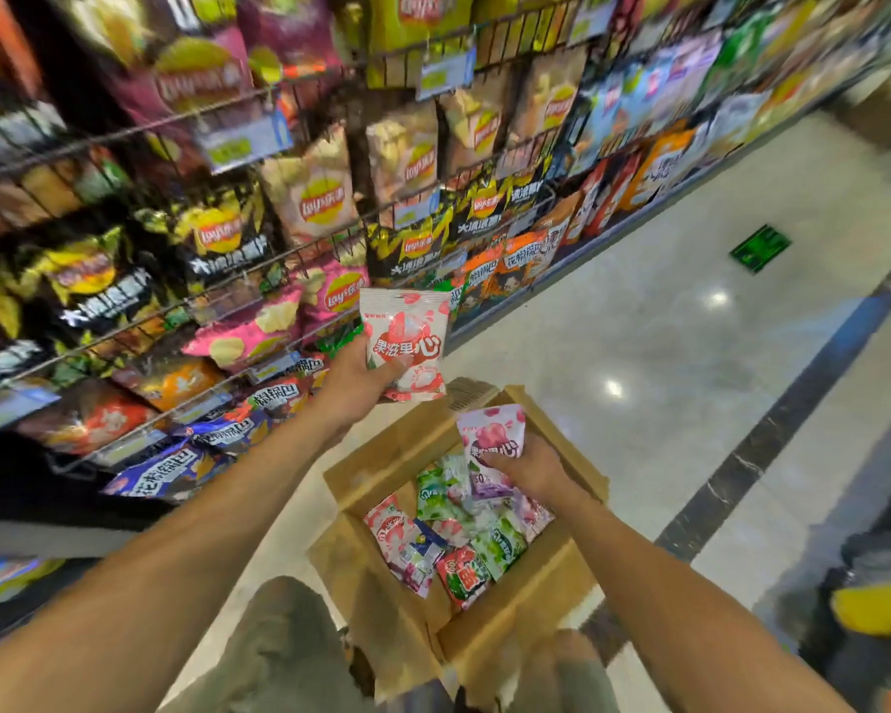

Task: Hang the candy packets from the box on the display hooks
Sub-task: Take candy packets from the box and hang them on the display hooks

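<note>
An open cardboard box [546, 604] stands on the floor in front of my knees, with several candy packets [459, 537] in red, green and purple lying inside. My left hand [353, 383] grips a red-and-white candy packet [407, 337] upright above the box's far left corner, near the shelf rack. My right hand [528, 468] holds a purple-and-white candy packet [492, 445] just above the box's contents. No display hooks can be made out in this blurred view.
Wire shelf racks [217, 280] full of chip bags run along the left and recede to the upper right. A shiny tiled aisle floor [690, 326] stretches to the right, with a green floor sticker [759, 248]. Dark blurred objects [875, 599] sit at the right edge.
</note>
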